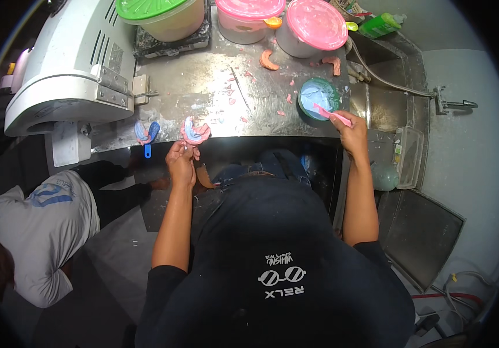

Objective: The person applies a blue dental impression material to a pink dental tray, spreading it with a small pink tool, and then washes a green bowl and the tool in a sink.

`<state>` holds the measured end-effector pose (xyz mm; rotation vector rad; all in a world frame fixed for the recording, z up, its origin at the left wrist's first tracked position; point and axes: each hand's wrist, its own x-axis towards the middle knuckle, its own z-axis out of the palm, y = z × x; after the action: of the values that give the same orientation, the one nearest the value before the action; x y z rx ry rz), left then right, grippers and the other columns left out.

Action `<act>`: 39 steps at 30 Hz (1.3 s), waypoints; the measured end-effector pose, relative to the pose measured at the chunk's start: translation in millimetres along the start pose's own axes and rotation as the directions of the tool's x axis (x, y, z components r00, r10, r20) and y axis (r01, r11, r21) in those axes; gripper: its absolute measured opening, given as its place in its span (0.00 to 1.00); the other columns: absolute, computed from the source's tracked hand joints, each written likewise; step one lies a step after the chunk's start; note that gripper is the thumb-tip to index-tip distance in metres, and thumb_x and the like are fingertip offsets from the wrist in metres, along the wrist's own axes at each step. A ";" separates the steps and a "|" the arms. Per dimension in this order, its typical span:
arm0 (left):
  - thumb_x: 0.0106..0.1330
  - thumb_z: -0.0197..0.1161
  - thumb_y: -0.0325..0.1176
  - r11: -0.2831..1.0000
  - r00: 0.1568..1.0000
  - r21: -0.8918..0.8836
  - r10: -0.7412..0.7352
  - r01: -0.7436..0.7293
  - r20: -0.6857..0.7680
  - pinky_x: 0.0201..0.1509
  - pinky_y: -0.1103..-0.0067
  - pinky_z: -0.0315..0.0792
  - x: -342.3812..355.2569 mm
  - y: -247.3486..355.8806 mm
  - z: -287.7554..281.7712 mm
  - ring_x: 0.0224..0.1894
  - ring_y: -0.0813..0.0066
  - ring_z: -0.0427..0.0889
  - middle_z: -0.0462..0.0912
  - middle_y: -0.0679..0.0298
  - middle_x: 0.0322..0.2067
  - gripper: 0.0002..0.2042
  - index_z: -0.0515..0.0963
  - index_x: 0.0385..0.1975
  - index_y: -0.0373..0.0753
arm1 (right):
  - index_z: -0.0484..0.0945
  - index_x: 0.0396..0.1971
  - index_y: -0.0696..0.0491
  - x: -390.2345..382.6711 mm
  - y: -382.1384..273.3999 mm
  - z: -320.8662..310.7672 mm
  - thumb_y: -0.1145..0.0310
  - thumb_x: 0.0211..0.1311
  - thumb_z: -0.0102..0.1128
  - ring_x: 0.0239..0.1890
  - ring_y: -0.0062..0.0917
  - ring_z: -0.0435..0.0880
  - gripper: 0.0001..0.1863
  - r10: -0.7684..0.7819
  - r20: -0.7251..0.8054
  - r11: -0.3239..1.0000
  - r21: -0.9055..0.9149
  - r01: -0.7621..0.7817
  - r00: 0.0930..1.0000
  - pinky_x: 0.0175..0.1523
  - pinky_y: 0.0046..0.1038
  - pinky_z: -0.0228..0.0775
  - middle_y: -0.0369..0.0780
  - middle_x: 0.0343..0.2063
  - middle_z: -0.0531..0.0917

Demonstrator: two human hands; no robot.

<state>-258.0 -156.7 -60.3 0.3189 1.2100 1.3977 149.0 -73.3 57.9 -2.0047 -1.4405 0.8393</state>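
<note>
My left hand (181, 165) pinches a dental impression (200, 134) of pink material at the counter's front edge; pale blue paste lies in its hollow. In my right hand (352, 138) is a pink spatula (342, 119), its blade reaching into a green mixing bowl (334, 95). Smooth light blue paste (317, 93) coats the inside of the bowl. To the left of my left hand, a blue impression tray (148, 149) with pink material and blue paste rests on the edge, handle hanging over. The handle of the impression I hold is hidden by my fingers.
Pink scraps (269, 60) and a thin metal tool (240, 90) lie on the steel counter (214, 75). Lidded tubs (312, 28) line the back. A white machine (75, 81) stands left, a sink (383, 104) right. Another person (52, 226) bends down at left.
</note>
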 end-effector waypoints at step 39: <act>0.66 0.55 0.22 0.990 0.933 0.144 -0.060 0.009 0.354 0.27 0.83 0.69 19.4 56.1 129.5 0.24 0.76 0.76 0.79 0.59 0.28 0.03 0.74 0.36 0.30 | 0.82 0.39 0.58 -38.8 -71.2 -2.9 0.74 0.60 0.64 0.26 0.15 0.75 0.08 -0.453 -0.184 0.867 0.135 0.479 0.872 0.30 0.19 0.66 0.35 0.25 0.81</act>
<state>-193.9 -66.7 29.7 0.6203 1.0057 1.1634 97.3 -89.7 118.2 -1.4565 -1.6090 0.5687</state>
